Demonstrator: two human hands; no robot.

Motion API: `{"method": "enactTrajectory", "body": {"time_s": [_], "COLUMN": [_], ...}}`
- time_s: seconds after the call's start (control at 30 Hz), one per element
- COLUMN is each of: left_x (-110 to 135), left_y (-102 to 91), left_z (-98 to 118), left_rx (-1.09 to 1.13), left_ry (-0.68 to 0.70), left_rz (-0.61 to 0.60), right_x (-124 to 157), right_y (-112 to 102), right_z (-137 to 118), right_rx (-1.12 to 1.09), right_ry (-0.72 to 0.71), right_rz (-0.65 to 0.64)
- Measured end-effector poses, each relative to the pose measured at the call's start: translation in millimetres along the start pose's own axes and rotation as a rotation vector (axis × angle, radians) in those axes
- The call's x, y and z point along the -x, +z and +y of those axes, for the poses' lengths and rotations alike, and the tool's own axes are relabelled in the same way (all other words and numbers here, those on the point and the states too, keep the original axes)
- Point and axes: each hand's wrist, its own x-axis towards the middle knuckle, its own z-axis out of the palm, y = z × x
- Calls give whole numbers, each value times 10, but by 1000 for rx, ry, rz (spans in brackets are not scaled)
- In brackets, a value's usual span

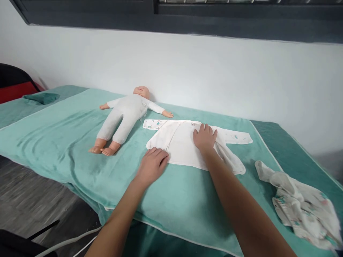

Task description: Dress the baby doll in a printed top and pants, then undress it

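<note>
A white baby shirt with patterned sleeves lies spread flat on a teal towel. My left hand rests palm down at the shirt's lower left corner, fingers stretched flat. On the shirt's middle, near the collar, my right hand presses down with fingers spread. Left of the shirt a baby doll in a grey suit lies on its back, arms out, head toward the wall.
A crumpled patterned garment lies at the right end of the towel. A folded teal cloth sits far left near a dark chair. The white wall runs behind the table. Grey floor shows lower left.
</note>
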Motion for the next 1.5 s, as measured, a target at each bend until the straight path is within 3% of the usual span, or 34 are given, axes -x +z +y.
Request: {"method": "enactTrajectory", "body": {"time_s": [0.17,0.37,0.63,0.8,0.97,1.07,1.2,1.37,1.5], "left_x": [57,113,182,194,196,199,203,204,203], "left_y": [13,37,20,11,27,44,53,54,61], "left_z": [-13,-5,4,-5,-26,-35,-38,-35,-38], "left_rx": [49,54,53,58,71,67,60,60,47], "left_ry": [-14,11,-10,-5,-12,-13,-10,-10,-19], "left_rz": [89,-12,-20,-24,-12,7,14,34,42], "right_x": [201,381,576,821,1061,1017,757,487,532], "right_y": [-80,-128,-229,-333,-477,-562,-629,-644,-622], "right_z": [79,146,271,509,923,1208,1477,1526,1530], "right_rx": [-15,-41,-5,-23,-119,-281,-369,-275,-418], "right_ry": [49,74,87,86,99,151,289,245,240], "right_rz": [-5,-40,-71,-40,4,13,13,-180,-93]}}
